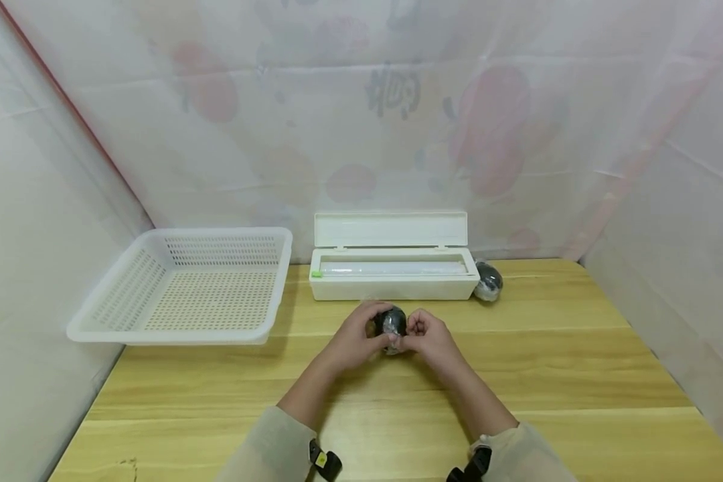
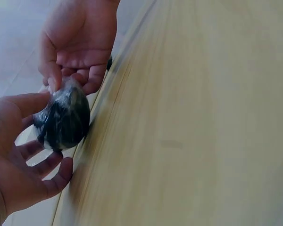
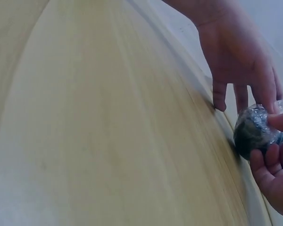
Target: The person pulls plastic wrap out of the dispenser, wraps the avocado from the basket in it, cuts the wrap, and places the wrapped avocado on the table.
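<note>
A dark green, rounded thing wrapped in cling film (image 1: 393, 321) is between both hands, just in front of a white box. My left hand (image 1: 357, 333) grips it from the left, with the thumb near its lower end and the fingers curved round the far side. From the right, my right hand (image 1: 429, 340) pinches the cling film at the near end between thumb and curled fingers. In the left wrist view the wrapped thing (image 2: 66, 117) looks glossy and dark, with crumpled film gathered at the thumbs. The right wrist view shows its dark side (image 3: 247, 134).
Behind the hands stands the white cling film dispenser (image 1: 391, 289), its lid raised and a film roll inside. Another dark wrapped round thing (image 1: 489, 281) lies at its right end. A white perforated basket (image 1: 175, 336) is at the left. Printed cloth walls enclose the wooden table (image 1: 548, 375).
</note>
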